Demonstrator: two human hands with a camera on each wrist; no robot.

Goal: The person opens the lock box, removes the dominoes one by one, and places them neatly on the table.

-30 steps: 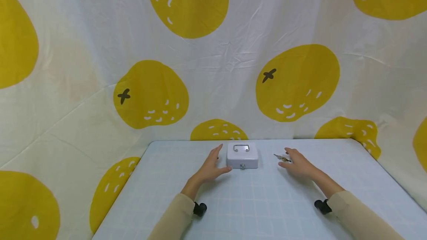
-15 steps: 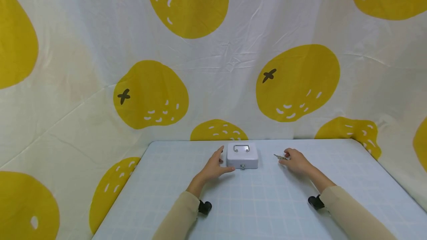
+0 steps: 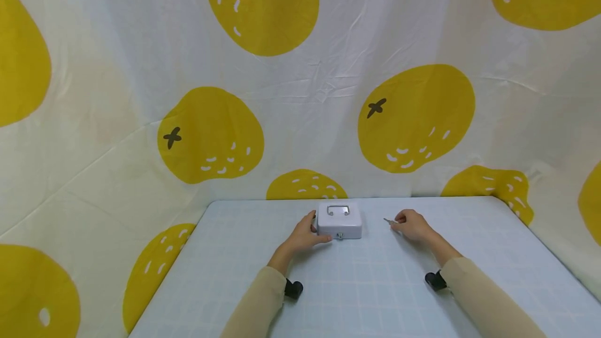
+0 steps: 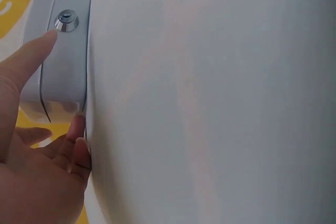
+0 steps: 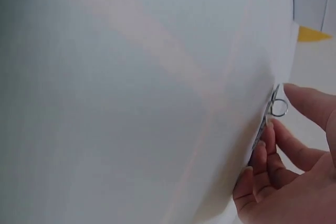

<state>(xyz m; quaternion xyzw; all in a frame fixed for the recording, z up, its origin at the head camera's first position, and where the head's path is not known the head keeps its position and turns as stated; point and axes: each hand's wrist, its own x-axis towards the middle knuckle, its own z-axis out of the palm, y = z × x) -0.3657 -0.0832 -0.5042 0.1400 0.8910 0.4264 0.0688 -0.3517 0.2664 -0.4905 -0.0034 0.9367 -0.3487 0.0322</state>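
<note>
Head view | white box (image 3: 339,220): closed, inside hidden | keys (image 3: 389,221) outside it

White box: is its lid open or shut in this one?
Shut: in the left wrist view, the lid of the white box meets its body along a thin seam. Whether the lock is engaged, I cannot tell.
</note>
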